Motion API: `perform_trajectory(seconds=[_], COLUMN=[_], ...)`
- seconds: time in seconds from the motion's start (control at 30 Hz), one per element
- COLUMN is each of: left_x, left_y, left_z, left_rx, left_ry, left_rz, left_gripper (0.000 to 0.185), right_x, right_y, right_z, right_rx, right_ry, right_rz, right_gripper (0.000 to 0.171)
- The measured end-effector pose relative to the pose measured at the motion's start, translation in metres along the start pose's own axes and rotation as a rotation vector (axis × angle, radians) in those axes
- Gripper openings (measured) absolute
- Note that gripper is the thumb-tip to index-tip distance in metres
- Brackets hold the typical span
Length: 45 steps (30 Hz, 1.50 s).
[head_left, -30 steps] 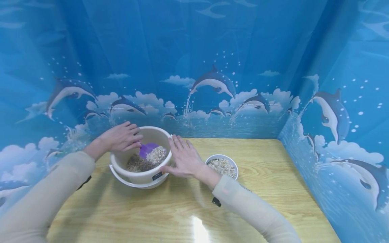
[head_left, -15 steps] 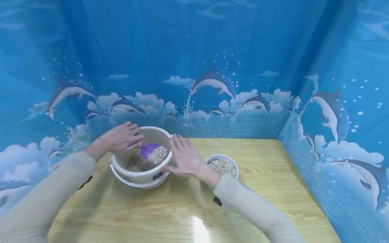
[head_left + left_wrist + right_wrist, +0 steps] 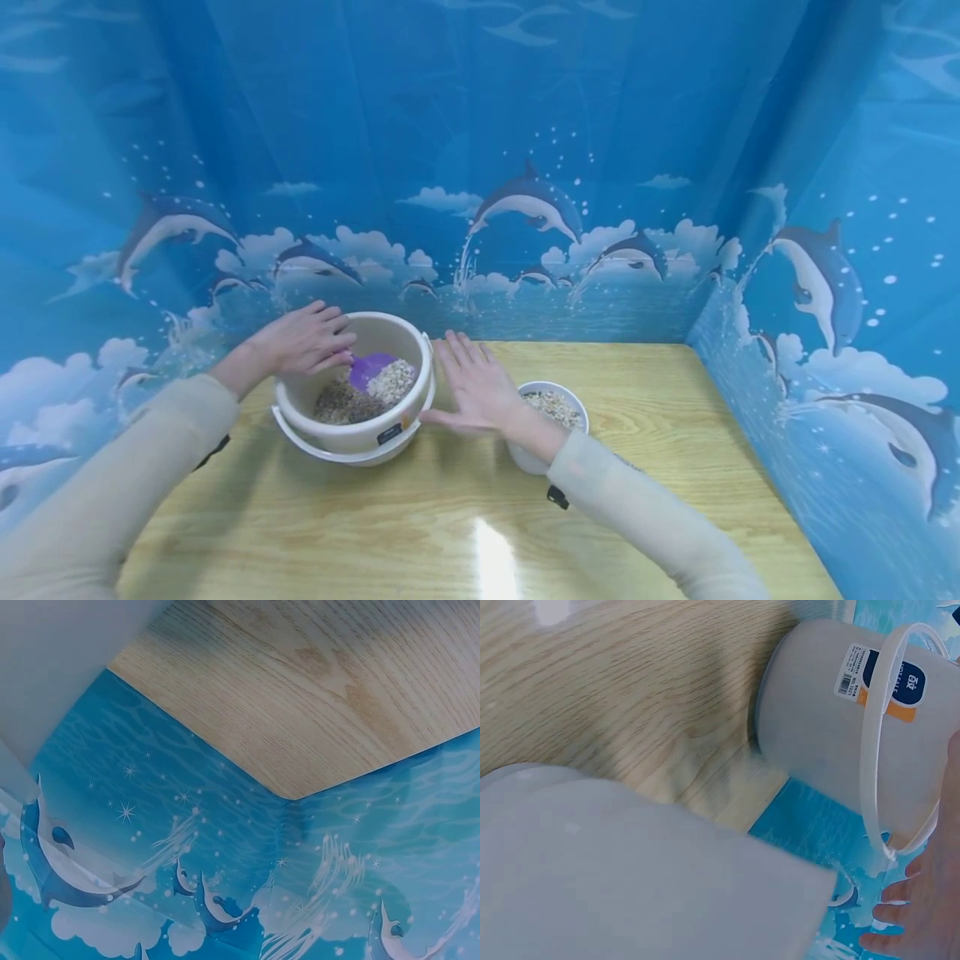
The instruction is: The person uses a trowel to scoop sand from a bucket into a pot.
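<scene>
Scoop (image 3: pixel 366 372) is sitting inside the bucket (image 3: pixel 341 437), carrying pale gravel (image 3: pixel 392 383) above darker gravel (image 3: pixel 336 406), and your left hand (image 3: pixel 306 340) is gripping it. Your right hand (image 3: pixel 476 385) is holding nothing, its straight fingers spreading just beside the bucket, contact unclear; a tub (image 3: pixel 527 460) of gravel is standing partly behind that arm.

the bucket (image 3: pixel 337 440) stands on the left of the table (image 3: pixel 637 517), gravel (image 3: pixel 333 407) in its bottom and a loaded scoop (image 3: pixel 367 369) inside. the left hand (image 3: pixel 303 337) is over its left rim, the right hand (image 3: pixel 476 387) just right of it. farther right stands a gravel-filled container (image 3: pixel 527 461); the curtain (image 3: pixel 450 100) hangs behind.
</scene>
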<state>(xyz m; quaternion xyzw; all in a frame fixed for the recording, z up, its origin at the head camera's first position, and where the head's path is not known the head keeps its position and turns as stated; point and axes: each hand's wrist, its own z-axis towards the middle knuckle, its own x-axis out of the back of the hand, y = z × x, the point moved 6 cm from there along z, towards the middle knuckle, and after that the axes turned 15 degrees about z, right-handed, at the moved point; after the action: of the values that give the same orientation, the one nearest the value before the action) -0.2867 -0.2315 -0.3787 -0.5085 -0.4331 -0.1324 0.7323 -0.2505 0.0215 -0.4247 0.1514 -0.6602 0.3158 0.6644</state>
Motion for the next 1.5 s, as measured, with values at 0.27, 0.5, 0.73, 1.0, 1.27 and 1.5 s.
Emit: perform_trajectory(seconds=[0.27, 0.5, 0.73, 1.0, 1.27, 1.5], left_x=[0.004, 0.006, 0.008, 0.012, 0.017, 0.019], left_y=[-0.001, -0.002, -0.003, -0.005, -0.005, -0.005], left_z=[0.000, 0.001, 0.004, 0.007, 0.013, 0.018], left_rx=[0.024, 0.038, 0.046, 0.048, 0.044, 0.038], left_ry=[-0.035, -0.034, -0.043, -0.023, -0.004, 0.028], left_rz=[-0.013, -0.014, -0.031, -0.029, -0.028, -0.029], left_gripper=[0.025, 0.024, 0.024, 0.024, 0.027, 0.027], right_x=[-0.001, 0.004, 0.006, 0.009, 0.007, 0.008], right_y=[0.016, 0.026, 0.041, 0.059, 0.075, 0.086], right_z=[-0.021, -0.041, -0.059, -0.078, -0.096, -0.109], right_rx=[-0.015, 0.012, 0.020, 0.010, -0.002, 0.006], right_ry=[-0.022, 0.001, -0.006, 0.008, 0.022, 0.055], right_rz=[0.034, 0.070, 0.070, 0.028, 0.022, 0.011], right_gripper=[0.116, 0.115, 0.113, 0.112, 0.113, 0.112])
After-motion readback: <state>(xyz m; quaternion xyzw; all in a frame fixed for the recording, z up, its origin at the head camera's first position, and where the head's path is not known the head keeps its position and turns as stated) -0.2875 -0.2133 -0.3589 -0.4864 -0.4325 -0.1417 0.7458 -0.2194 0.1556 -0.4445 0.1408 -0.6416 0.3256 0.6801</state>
